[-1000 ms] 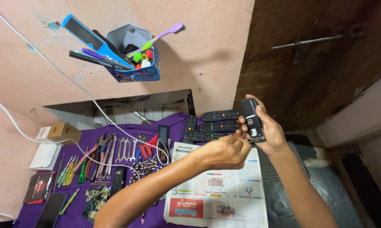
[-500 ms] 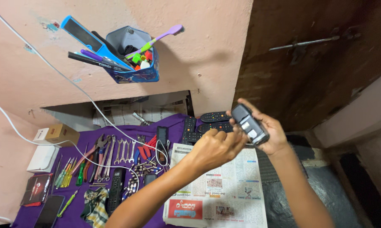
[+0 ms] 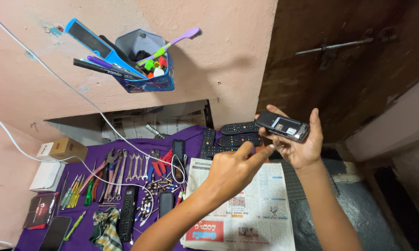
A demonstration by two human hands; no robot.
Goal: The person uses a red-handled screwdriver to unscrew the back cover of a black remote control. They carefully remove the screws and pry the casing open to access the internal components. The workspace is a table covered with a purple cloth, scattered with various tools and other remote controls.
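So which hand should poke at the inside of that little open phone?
Probably the left hand. Its pointing finger already stretches toward the open phone and it holds nothing. The right hand is busy cradling the phone from below, open side up, so it is better placed to steady it.

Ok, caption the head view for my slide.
Right hand holds an opened small phone while left hand points toward it above newspaper.

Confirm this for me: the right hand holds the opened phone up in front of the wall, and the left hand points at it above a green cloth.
Not quite. In the head view the cloth is purple, not green. The right hand holds the opened phone up, and the left hand points toward it.
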